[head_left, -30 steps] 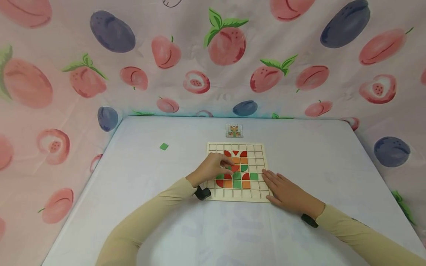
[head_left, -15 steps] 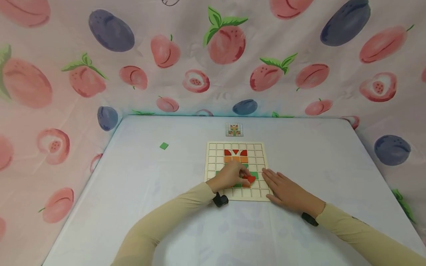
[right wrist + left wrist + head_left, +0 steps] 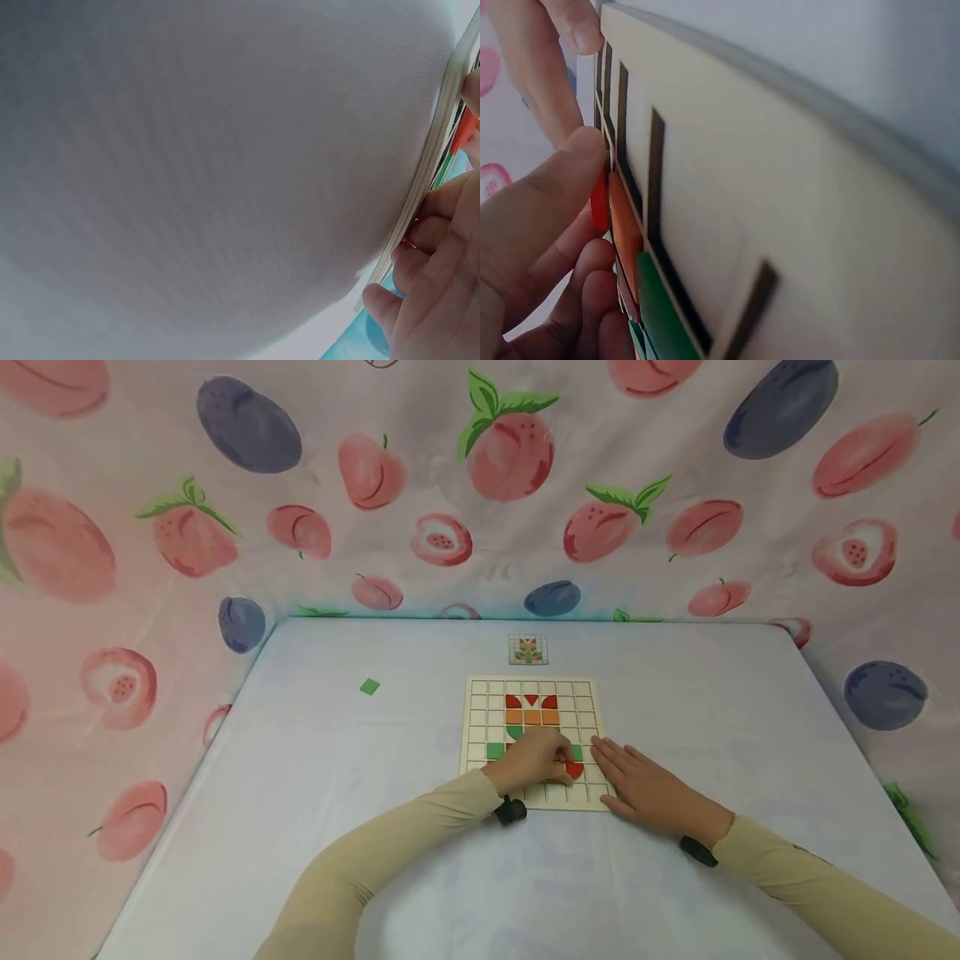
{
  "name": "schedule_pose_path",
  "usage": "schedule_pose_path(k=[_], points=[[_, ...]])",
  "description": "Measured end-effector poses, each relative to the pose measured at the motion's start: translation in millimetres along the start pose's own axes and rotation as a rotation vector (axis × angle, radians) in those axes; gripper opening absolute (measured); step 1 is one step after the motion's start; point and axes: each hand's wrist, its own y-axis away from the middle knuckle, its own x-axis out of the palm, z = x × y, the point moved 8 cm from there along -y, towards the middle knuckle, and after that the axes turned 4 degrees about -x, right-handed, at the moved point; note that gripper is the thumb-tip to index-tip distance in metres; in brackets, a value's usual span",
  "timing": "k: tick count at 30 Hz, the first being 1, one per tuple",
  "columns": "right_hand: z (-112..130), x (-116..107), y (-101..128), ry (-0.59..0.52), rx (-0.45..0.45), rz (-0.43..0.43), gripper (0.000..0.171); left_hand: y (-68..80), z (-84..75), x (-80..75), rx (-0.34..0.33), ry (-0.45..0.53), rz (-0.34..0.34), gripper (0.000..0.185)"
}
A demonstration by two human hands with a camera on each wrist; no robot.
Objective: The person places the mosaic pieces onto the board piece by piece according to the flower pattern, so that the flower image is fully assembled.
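Note:
In the head view my left hand [image 3: 531,758] is over the lower part of a pale wooden grid board [image 3: 480,693]. Its thumb and fingers pinch a red rounded tile [image 3: 574,770] at a square beside an orange one; the left wrist view shows this red tile [image 3: 598,201] edge-on between thumb and fingers. Red, orange and green tiles sit in several squares, some hidden under this hand. My right hand [image 3: 647,787] rests with extended fingers on the board's right edge. The right wrist view has the right hand's fingers [image 3: 442,232] along that edge.
A small pattern card [image 3: 528,650] lies behind the board. One green square tile [image 3: 370,687] lies on the white tabletop [image 3: 300,735] to the left. Fruit-printed cloth [image 3: 442,485] hangs along the back and sides.
My left hand has carried the red tile from the board's centre toward its lower right and now has it down at a square. The right hand stays where it was.

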Motion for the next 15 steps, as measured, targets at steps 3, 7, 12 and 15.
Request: schedule_pose_path(k=[3, 7, 12, 15], points=[[-0.1, 0.2, -0.1, 0.004, -0.001, 0.001, 0.068, -1.1, 0.7, 1.1, -0.015, -0.014, 0.001, 0.024], [0.4, -1.0, -0.1, 0.000, -0.002, -0.002, 0.068, -0.8, 0.9, 0.5, -0.025, -0.015, -0.002, 0.025], [1.3, -2.4, -0.2, 0.008, -0.003, 0.003, 0.069, -0.6, 1.2, 0.1, -0.028, -0.009, -0.008, 0.022], [1.5, -2.4, -0.1, 0.011, -0.003, 0.004, 0.069, -0.8, 1.1, 0.4, -0.032, -0.016, -0.013, 0.021]])
